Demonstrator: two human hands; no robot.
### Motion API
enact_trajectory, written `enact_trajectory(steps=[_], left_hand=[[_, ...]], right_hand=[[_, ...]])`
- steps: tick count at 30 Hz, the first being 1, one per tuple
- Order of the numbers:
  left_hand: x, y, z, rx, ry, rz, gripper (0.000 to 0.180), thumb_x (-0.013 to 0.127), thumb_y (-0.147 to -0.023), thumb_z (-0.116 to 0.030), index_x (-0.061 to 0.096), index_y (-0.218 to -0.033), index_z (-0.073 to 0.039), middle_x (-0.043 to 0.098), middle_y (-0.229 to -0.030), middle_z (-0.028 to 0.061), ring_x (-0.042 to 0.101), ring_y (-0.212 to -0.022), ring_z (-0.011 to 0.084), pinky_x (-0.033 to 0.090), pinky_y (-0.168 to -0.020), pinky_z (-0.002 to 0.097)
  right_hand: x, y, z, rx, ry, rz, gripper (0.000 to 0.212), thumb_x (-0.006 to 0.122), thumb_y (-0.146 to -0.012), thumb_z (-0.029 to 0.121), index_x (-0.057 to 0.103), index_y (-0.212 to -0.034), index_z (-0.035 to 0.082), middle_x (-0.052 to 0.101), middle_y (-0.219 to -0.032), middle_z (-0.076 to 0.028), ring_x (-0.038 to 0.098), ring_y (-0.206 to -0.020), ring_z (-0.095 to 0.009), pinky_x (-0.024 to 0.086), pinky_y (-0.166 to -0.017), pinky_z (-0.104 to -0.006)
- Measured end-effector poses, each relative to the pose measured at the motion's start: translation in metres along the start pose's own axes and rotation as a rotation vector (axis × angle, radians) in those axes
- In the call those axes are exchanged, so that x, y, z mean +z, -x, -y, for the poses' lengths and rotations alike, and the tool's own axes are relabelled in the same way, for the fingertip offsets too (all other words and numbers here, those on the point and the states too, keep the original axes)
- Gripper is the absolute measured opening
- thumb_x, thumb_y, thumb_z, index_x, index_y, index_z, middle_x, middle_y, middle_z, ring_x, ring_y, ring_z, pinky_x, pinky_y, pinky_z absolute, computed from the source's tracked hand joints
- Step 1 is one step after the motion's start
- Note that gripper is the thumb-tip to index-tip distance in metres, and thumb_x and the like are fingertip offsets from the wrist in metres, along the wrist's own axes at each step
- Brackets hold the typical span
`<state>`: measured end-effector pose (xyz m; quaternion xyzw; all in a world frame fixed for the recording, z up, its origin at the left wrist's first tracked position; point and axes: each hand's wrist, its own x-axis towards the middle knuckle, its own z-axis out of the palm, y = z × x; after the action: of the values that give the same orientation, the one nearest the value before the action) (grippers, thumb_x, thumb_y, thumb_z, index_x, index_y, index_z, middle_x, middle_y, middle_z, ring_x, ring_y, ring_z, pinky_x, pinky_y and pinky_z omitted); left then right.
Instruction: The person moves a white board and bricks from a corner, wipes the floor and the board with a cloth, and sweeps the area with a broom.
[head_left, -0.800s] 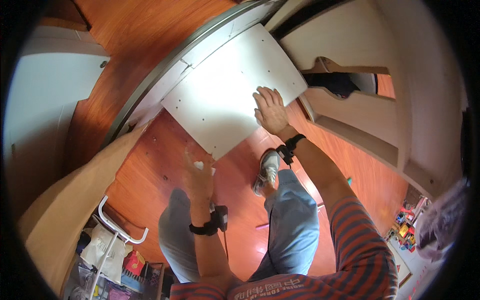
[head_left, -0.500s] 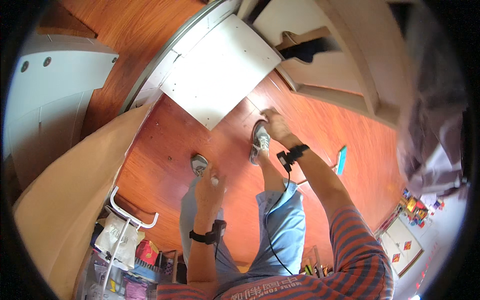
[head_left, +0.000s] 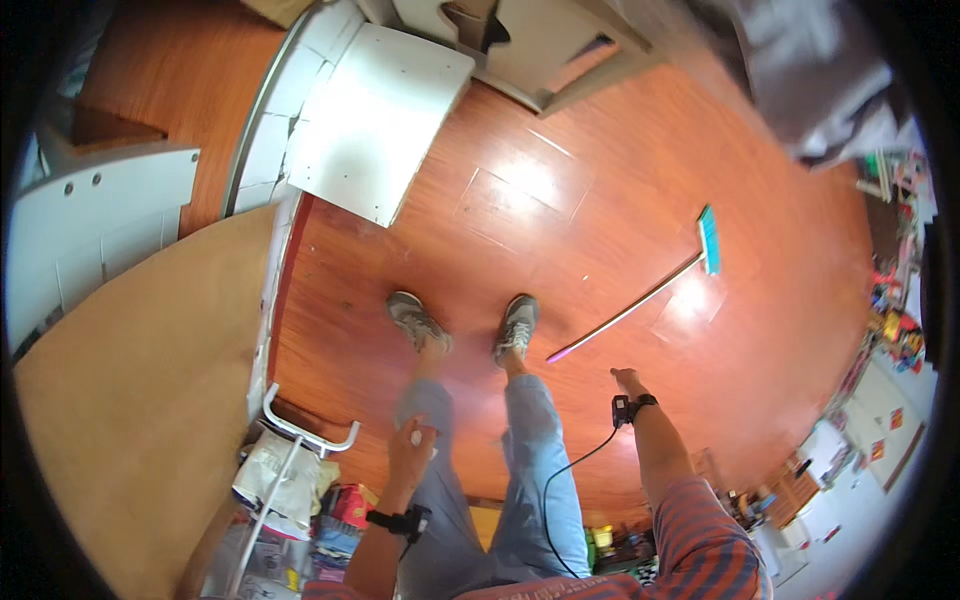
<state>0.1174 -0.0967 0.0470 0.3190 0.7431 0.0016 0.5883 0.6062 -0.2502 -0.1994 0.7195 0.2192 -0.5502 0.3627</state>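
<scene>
My left hand hangs over my left thigh, its fingers closed round a small white object whose kind I cannot make out. Out to the right, my right hand is above the floor, a finger stretched forward and nothing seen in it. A broom lies on the floor beyond that hand, its teal bristle head far right and the pink tip of its stick towards my feet. The right hand is nearest to this pink end, apart from it. Both wrists carry black straps with small devices.
A white panel stands ahead on the left, by a tiled ledge. A tan board leans at the left, near a white metal rail with bags. Grey cloth hangs at the upper right. Reddish wood-look floor lies between.
My view has shifted, bringing the whole broom into sight. My right hand has moved back from over my right shoe to my right side. My left hand is lower, still round the white object.
</scene>
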Motion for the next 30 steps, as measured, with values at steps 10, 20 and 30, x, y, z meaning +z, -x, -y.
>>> enact_trajectory(steps=[10,20,30], left_hand=[[0.049,0.014,0.027,-0.069,-0.063,0.109,0.016,0.054,-0.089,-0.013,0.063,-0.095,-0.002,0.061,-0.071,0.0015,0.051,-0.057,0.0071,0.043,-0.052,0.0241],[0.06,0.008,0.045,0.151,-0.197,0.129,0.02,0.048,-0.083,-0.009,0.062,-0.09,0.003,0.06,-0.068,0.0064,0.057,-0.061,0.0127,0.045,-0.057,0.0263],[0.05,0.002,0.039,0.15,-0.308,0.125,0.02,0.047,-0.08,-0.006,0.061,-0.092,0.003,0.06,-0.068,0.0067,0.058,-0.061,0.0132,0.047,-0.057,0.026]], right_hand=[[0.148,-0.15,0.013,0.223,-0.964,-0.045,0.086,0.054,-0.083,0.054,0.017,-0.145,0.005,0.041,-0.136,-0.023,0.055,-0.107,-0.036,0.044,-0.073,-0.0569],[0.177,-0.254,0.081,0.113,-1.169,-0.32,0.046,0.064,-0.081,0.033,0.049,-0.114,0.005,0.064,-0.077,-0.018,0.063,-0.073,-0.031,0.05,-0.067,-0.0453],[0.185,-0.254,0.094,0.613,-0.98,-0.586,0.054,0.068,-0.078,0.041,0.046,-0.11,0.003,0.06,-0.104,-0.022,0.058,-0.097,-0.039,0.05,-0.08,-0.0458]])
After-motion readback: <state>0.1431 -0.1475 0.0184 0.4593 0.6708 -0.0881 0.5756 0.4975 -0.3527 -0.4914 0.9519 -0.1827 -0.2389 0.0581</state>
